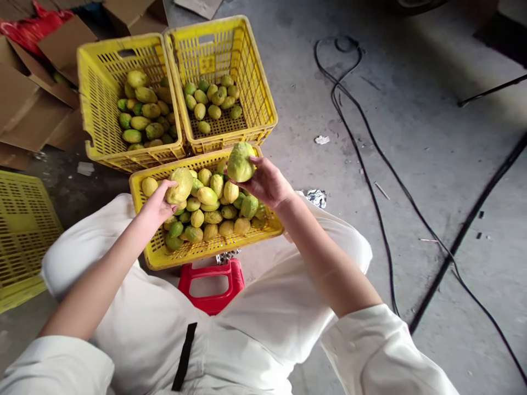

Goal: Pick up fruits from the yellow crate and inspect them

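My left hand point(158, 202) is closed around a yellowish, bumpy citrus-like fruit point(180, 185), held over the left part of the near yellow crate. In my right hand point(269, 182) is a greener, knobbly citrus-like fruit point(241, 162), raised above that crate's far edge. The low near crate point(173, 259) sits between my knees, filled with green and yellow fruits point(208, 196). Beyond it, side by side, stand a left yellow crate point(101, 99) with a heap of fruits point(144, 104) and a right yellow crate point(255, 93) with a smaller group of fruits point(216, 97) on its bottom.
Part of a red plastic stool point(212, 303) shows between my legs. Another yellow crate point(24, 236) stands at the left edge. Open cardboard boxes point(33, 104) and a red bag point(37, 24) lie at the far left. Black cables point(349, 99) run across the concrete floor on the right.
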`<action>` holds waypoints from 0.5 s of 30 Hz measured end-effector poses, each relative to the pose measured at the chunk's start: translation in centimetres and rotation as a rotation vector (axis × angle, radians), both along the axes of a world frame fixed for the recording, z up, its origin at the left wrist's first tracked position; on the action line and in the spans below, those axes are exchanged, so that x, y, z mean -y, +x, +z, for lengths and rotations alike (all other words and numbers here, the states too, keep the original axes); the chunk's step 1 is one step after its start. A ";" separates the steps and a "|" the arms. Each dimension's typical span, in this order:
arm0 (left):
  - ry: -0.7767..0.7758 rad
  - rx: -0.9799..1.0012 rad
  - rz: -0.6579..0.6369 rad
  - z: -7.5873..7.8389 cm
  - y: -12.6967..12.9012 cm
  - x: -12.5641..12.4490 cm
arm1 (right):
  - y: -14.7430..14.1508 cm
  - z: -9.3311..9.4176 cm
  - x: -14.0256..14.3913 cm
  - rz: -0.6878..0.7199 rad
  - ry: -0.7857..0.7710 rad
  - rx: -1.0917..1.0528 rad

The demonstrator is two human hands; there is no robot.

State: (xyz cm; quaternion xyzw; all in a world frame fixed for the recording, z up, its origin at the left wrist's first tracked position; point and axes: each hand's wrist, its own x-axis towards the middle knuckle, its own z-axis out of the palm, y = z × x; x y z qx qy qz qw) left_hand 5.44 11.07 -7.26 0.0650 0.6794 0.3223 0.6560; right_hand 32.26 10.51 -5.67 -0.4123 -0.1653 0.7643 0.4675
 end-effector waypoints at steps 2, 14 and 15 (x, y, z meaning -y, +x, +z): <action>0.017 -0.014 0.006 0.0 0.1 0.1 | 0.1 -0.2 0.1 -0.023 0.011 0.052; 0.077 -0.161 0.025 1.0 1.0 0.3 | 0.1 -0.7 -0.1 0.027 -0.040 0.040; 0.063 -0.163 0.026 1.1 1.1 0.4 | 0.1 -0.7 0.0 0.015 -0.029 0.050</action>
